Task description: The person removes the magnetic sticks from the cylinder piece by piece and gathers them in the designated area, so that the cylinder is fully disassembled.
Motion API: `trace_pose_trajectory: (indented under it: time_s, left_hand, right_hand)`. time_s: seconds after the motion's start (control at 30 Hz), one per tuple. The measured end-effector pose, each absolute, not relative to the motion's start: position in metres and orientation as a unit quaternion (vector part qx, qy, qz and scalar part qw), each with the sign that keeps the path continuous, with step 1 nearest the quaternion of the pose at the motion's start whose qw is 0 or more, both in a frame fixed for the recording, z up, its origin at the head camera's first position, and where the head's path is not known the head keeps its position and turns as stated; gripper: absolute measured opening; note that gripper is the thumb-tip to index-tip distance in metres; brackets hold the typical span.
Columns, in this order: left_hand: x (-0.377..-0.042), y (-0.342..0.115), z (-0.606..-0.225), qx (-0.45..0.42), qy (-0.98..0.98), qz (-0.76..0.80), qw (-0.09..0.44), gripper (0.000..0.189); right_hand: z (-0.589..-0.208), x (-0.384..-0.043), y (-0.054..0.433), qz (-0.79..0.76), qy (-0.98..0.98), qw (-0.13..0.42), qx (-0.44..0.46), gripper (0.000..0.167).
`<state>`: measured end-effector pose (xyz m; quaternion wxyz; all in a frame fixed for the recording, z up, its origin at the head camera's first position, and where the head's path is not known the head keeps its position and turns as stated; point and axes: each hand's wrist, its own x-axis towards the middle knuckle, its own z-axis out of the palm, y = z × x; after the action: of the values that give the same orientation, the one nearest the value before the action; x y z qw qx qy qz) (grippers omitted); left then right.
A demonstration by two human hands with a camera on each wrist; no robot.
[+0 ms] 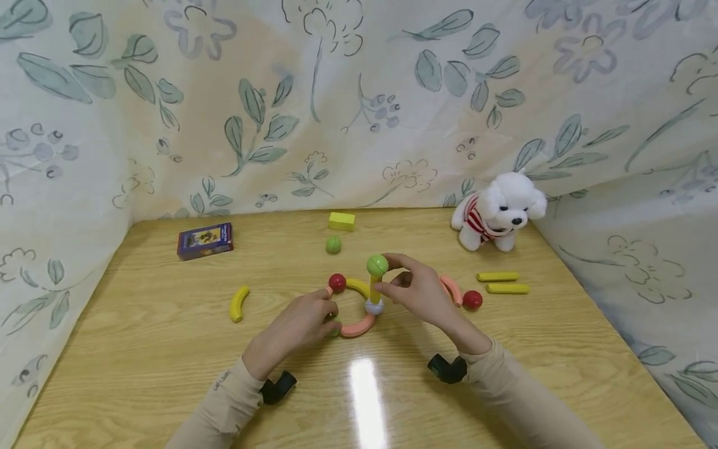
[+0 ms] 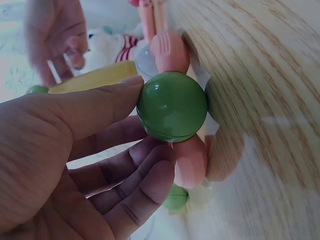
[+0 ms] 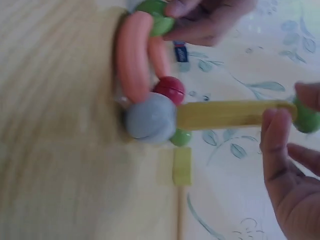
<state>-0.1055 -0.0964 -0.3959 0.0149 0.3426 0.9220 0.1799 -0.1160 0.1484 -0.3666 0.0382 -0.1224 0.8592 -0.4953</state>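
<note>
A ring of toy pieces lies on the table, including pink curved sticks [image 1: 356,328], a yellow curved stick [image 1: 357,286], a red ball [image 1: 337,282] and a grey ball [image 1: 374,307]. At the ring's near left my left hand [image 1: 300,321] pinches a green ball [image 2: 172,106] between thumb and fingers. From the grey ball a straight yellow stick [image 3: 225,115] rises upright, topped by another green ball [image 1: 378,265]. My right hand [image 1: 417,290] is beside that top, thumb and fingers spread around it; firm contact is unclear.
A yellow curved stick [image 1: 239,304] lies left, a card box [image 1: 205,241] behind it. At the back are a yellow block [image 1: 341,221] and green ball [image 1: 333,244]. To the right lie a red ball [image 1: 472,300], yellow sticks [image 1: 507,289] and a plush dog [image 1: 499,212].
</note>
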Motion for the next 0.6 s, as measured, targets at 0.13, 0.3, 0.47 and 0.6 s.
trace_pose_trajectory:
  time_s: [0.13,0.3,0.47,0.6]
  left_hand:
    - [-0.1055,-0.0954,-0.3957,0.339,0.922,0.187,0.018,0.015]
    - [-0.1058,-0.0958,-0.3972,0.340,0.921,0.190,0.021,0.014]
    - [-0.1061,-0.0960,-0.3967,0.343,0.919,0.193,0.022,0.014]
    - [-0.1062,-0.0970,-0.3951,0.343,0.919,0.195,0.025,0.014]
  right_hand:
    - [-0.3610,-0.1204,0.1511,-0.554,0.819,0.078,-0.124,0.056]
    - [-0.3617,-0.1249,0.1487,-0.616,0.764,0.128,-0.139,0.048]
    - [-0.3632,-0.1242,0.1469,-0.623,0.761,0.124,-0.135,0.045]
    - [-0.3619,-0.1225,0.1445,-0.606,0.776,0.112,-0.135,0.042]
